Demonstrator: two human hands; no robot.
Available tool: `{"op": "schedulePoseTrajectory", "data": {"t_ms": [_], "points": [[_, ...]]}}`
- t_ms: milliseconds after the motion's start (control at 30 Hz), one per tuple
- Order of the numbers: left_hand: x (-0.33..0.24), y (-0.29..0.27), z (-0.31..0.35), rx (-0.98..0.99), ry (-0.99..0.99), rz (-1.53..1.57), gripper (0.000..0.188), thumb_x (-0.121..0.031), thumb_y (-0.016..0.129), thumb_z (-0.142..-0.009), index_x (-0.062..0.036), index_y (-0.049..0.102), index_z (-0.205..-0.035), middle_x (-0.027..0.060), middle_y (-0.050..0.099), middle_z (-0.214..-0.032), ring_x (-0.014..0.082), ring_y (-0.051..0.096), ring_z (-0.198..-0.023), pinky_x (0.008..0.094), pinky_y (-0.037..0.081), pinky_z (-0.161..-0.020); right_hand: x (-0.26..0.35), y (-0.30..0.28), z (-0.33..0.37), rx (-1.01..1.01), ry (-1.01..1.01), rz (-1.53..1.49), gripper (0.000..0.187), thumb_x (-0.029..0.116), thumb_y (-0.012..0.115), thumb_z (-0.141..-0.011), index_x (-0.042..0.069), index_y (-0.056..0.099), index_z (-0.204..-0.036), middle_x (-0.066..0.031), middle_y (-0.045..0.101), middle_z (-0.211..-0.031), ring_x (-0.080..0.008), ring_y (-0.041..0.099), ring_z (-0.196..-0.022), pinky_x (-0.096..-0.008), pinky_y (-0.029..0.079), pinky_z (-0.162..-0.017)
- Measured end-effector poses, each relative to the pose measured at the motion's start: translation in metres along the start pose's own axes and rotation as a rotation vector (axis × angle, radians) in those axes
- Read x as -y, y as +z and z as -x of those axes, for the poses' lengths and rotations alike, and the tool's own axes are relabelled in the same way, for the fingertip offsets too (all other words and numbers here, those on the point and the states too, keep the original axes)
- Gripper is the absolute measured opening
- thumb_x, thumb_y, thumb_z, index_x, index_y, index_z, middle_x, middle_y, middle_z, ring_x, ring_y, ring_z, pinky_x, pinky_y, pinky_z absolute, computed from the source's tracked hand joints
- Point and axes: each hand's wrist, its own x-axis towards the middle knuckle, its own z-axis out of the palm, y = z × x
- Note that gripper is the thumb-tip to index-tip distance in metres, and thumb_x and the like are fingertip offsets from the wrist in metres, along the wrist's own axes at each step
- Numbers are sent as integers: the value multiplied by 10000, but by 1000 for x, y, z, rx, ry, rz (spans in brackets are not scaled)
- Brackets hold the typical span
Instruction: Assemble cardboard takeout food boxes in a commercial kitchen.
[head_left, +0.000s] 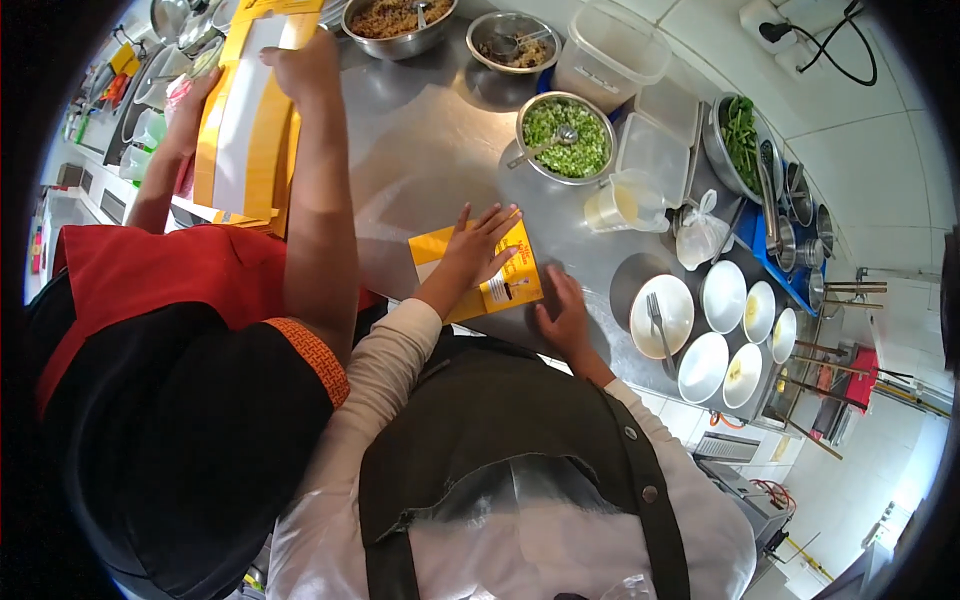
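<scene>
Two hands spread, left hand (466,252) on red-lettered yellow carton (522,268), right hand (567,316) just beside

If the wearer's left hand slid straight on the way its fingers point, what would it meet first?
Past the yellow packet and some steel table, the left hand would probably meet the metal bowl of chopped greens; the spoon jutting over its rim might come first, as depth is unclear.

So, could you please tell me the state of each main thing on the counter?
Yellow carton: lying flat, left hand on it
Steel bowl of chopped greens: uncovered, spoon inside
Clear tub: open, no lid on
Jug: uncovered, holding something yellowish
Plastic bag: tied
Leftmost white bowl: fork resting in it
</scene>
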Motion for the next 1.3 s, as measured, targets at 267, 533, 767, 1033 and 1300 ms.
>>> {"op": "schedulePoseTrajectory", "data": {"t_ms": [267,533,767,1033,1300], "points": [[-1,6,-9,-17,59,-26,556,-383,431,-851,-181,274,-1345,1,276,-1397,190,255,-1286,507,46,-1046,-15,16,15,-53,-141,128,348,89,616,-717,1,536,-1044,-125,541,-1047,-286,487,-1002,-398,381,-846],[-13,12,-12,-85,-32,173,593,-244,558,-769,-11,353,-1275,152,316,-1354,243,254,-1286,522,36,-1040,-11,33,17,64,-250,462,259,118,536,-772,21,567,-1010,-114,556,-1074,-250,504,-1031,-398,347,-891],[-38,41,-3,-33,-31,109,600,-263,519,-808,-34,299,-1318,121,251,-1399,218,213,-1305,438,90,-1059,-34,30,24,106,-294,417,267,71,505,-714,-3,562,-965,-137,554,-989,-294,517,-936,-414,383,-826],[-28,39,-6,-78,14,117,578,-293,478,-849,-42,281,-1331,113,221,-1416,188,166,-1325,456,83,-1050,-44,30,3,150,-287,448,196,120,574,-692,4,547,-847,-139,531,-853,-313,506,-829,-407,393,-743],[-38,-43,6,-522,-98,635,541,-175,496,-842,-22,290,-1318,180,302,-1358,293,266,-1278,454,137,-1049,37,6,-18,119,-34,227,148,146,575,-736,16,560,-806,-168,554,-854,-377,515,-802,-427,412,-662]]}}
